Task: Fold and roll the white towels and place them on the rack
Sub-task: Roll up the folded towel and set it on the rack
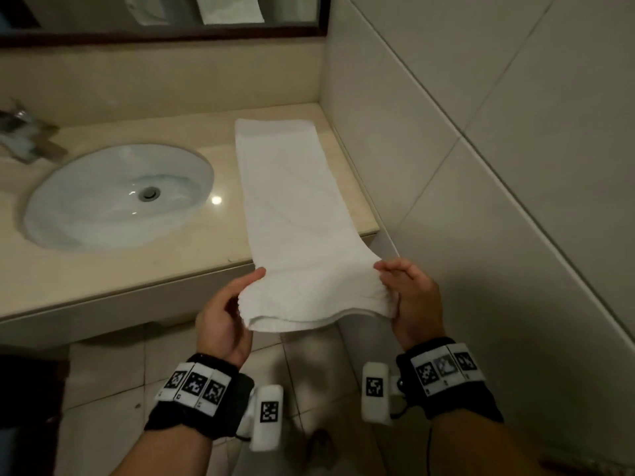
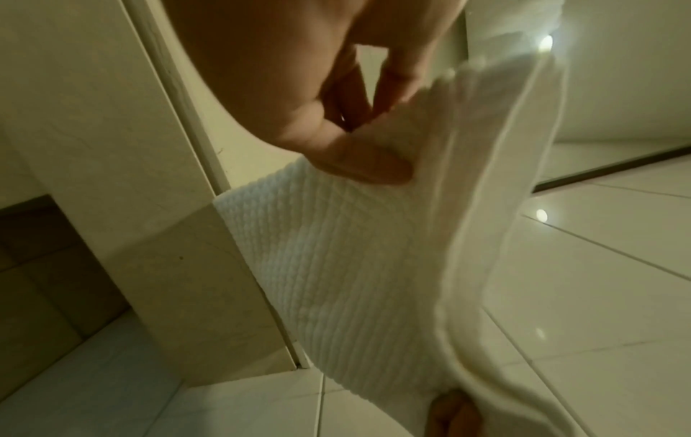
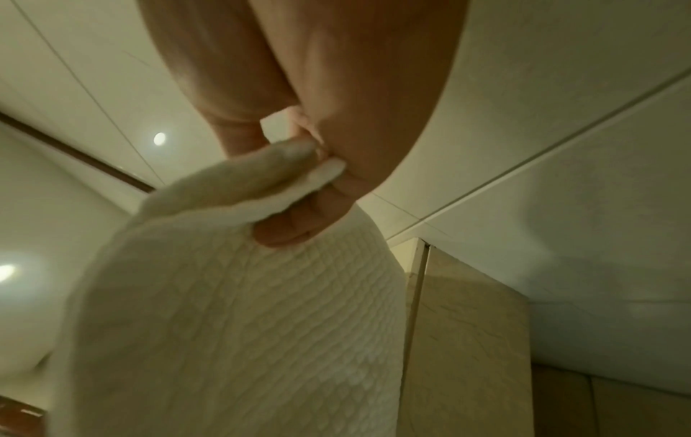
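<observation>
The left hand is pinching one near corner of the white towel, lying lengthwise on the surface beside the sink, and the right hand is pinching the other, likely lifting the overhanging end level to begin rolling.

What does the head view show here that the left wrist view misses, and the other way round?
Only the head view shows the sink, the faucet, the mirror frame, the countertop bearing most of the towel, and the right hand pinching the near right corner. Only the left wrist view shows the towel's waffle-textured underside and the floor tiles below it. Both show the left hand pinching the near left corner, the near end hanging off the counter edge.
</observation>
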Demonstrator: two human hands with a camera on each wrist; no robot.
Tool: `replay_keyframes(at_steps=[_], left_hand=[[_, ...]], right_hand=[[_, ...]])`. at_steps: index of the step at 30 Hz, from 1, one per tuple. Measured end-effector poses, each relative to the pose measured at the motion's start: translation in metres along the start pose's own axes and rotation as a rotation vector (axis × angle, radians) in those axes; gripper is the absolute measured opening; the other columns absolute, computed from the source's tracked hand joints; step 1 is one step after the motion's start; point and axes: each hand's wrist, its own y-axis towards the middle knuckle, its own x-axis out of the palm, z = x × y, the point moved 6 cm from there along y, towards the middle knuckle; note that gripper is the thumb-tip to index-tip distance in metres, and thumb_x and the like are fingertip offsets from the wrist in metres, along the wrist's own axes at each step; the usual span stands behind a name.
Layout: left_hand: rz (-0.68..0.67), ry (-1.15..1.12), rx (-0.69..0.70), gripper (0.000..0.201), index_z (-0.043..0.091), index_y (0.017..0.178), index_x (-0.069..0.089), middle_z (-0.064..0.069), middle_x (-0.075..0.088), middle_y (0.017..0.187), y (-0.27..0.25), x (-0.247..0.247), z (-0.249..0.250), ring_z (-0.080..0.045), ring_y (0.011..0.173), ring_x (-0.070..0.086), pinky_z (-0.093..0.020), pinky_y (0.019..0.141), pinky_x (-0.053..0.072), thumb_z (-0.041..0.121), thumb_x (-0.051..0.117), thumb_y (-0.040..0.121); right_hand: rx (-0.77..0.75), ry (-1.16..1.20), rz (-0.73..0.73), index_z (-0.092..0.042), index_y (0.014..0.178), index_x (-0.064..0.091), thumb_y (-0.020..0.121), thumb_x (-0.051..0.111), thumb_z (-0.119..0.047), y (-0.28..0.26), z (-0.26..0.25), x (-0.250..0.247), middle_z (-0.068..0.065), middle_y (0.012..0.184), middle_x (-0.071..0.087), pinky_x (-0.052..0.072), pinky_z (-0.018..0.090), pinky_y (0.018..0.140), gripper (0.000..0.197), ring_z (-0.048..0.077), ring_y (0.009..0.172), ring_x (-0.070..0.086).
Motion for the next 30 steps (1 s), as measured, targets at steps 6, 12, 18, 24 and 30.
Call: replay_keyframes(at_steps=[6,12,18,24,30], left_hand=[[-0.058,0.119,0.131,0.042,-0.001,0.110,0.067,-0.017,0.074,0.107,-0.012,0.011,0.009,-0.031,0.098,0.070,-0.033,0.072,0.061,-0.015,0.051,0.074],[-0.077,0.144,0.253,0.084,0.006,0.104,0.069,-0.009,0.077,0.101,-0.024,0.016,0.017,-0.018,0.090,0.074,-0.024,0.072,0.060,0.029,0.102,0.030],[0.028,0.201,0.235,0.021,0.013,0.105,0.069,0.001,0.072,0.092,-0.033,0.012,0.014,-0.014,0.086,0.061,-0.027,0.076,0.051,-0.002,0.060,0.093],[0.141,0.366,0.226,0.013,0.019,0.101,0.069,0.003,0.050,0.075,-0.035,0.005,0.017,-0.008,0.059,0.039,-0.016,0.048,0.036,0.020,0.056,0.102],[0.262,0.447,0.217,0.017,0.015,0.097,0.070,0.001,0.063,0.081,-0.034,0.002,0.021,-0.012,0.067,0.050,-0.025,0.059,0.042,0.025,0.058,0.101]], right_hand=[[0.093,0.224,-0.135,-0.002,0.097,0.073,0.072,0.041,0.011,-0.004,0.003,0.001,0.018,0.115,0.072,0.056,0.032,0.090,0.043,0.032,0.112,0.066],[0.025,0.149,-0.187,0.007,0.120,0.062,0.069,0.062,0.022,-0.010,0.000,0.005,0.018,0.117,0.071,0.058,0.031,0.087,0.053,0.028,0.108,0.069],[-0.088,-0.061,-0.169,-0.005,0.105,0.071,0.082,0.068,0.013,-0.009,-0.001,0.001,0.007,0.099,0.077,0.058,0.028,0.084,0.029,0.023,0.096,0.072],[-0.054,-0.170,-0.113,-0.015,0.091,0.072,0.095,0.065,-0.017,-0.004,0.003,-0.001,0.007,0.066,0.055,0.036,0.026,0.049,0.008,0.016,0.059,0.046],[-0.076,-0.203,-0.041,-0.019,0.103,0.064,0.095,0.063,-0.012,0.001,-0.005,0.001,-0.003,0.074,0.062,0.041,0.020,0.052,0.011,0.006,0.056,0.051]])
